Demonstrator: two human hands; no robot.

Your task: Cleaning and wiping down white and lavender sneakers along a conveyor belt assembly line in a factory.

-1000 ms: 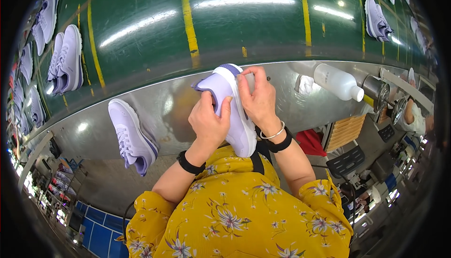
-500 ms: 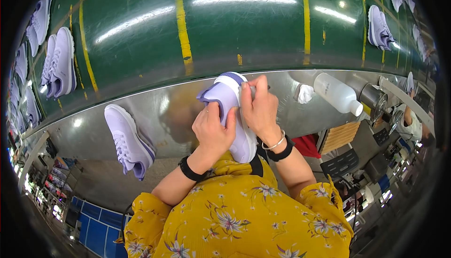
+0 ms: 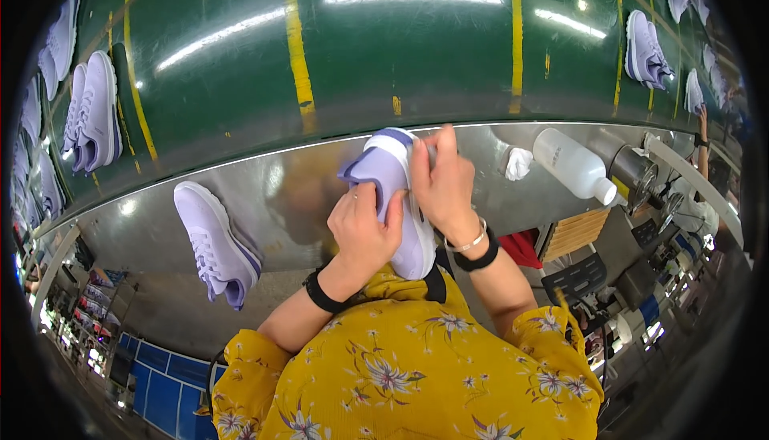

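Note:
Between my hands is a lavender sneaker [image 3: 380, 167], tipped with its heel away from me and its toe against my lap. My left hand [image 3: 362, 225] grips its upper near the collar, thumb pressed toward the sole side. The fingers of my right hand [image 3: 443, 185] are pinched together beside the white and purple sole near the heel; anything small inside that pinch is hidden. On the metal ledge to the left lies a second lavender sneaker [image 3: 212, 236], its toe pointing away.
Beyond the metal ledge [image 3: 296, 240] runs a green belt [image 3: 408, 56] with yellow stripes, carrying sneaker pairs [image 3: 98, 112] at left and another pair [image 3: 646, 52] at right. A crumpled white wad [image 3: 519, 162], a white plastic bottle [image 3: 570, 161] and a metal container [image 3: 633, 174] stand rightward. A co-worker's arm [image 3: 702, 132] reaches the belt.
The belt's stripes and the left-hand sneakers have shifted slightly left. At far right, a co-worker's hand now reaches up to a shoe on the belt. My hands keep nearly the same hold.

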